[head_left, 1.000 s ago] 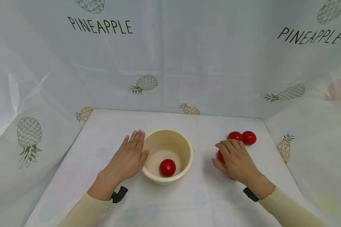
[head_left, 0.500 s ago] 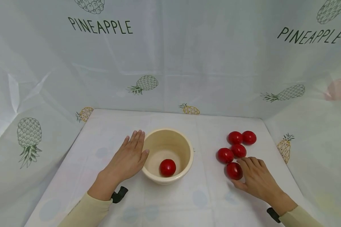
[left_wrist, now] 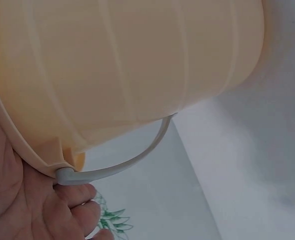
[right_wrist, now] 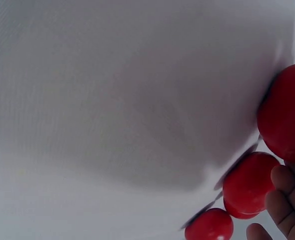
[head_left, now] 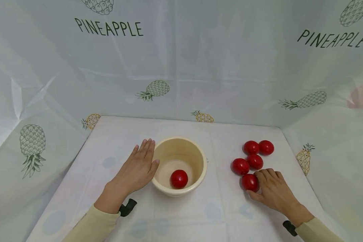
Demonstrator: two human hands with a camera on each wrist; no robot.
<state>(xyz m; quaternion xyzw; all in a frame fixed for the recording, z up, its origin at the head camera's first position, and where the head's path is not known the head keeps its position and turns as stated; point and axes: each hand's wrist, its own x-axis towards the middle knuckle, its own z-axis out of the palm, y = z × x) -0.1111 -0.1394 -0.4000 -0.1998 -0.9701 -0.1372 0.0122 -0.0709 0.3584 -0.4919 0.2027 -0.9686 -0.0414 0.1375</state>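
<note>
My left hand (head_left: 139, 168) lies with straight fingers along the left rim of a cream plastic bucket (head_left: 196, 149). In the left wrist view the bucket's ribbed wall fills much of the picture, and its grey handle (left_wrist: 132, 162) hangs below the rim. One smooth red ball (head_left: 179, 179) sits inside on the bottom. To the right, my right hand (head_left: 273, 190) holds the nearest red ball (head_left: 250, 183) of a group, thumb at its front and fingers at its far right side. In the right wrist view this ball (right_wrist: 287, 112) looms large beside the fingertips.
Several more red balls lie close together just beyond it, among them a left one (head_left: 240, 166), a middle one (head_left: 255, 162) and a far right one (head_left: 266, 147). A white cloth (head_left: 213, 218) covers the table, and a pineapple-print sheet (head_left: 230, 67) rises behind and at both sides.
My right hand has drawn back toward the near right from over the group to the nearest ball, staying there over the last half second. My left hand and the bucket have kept their place.
</note>
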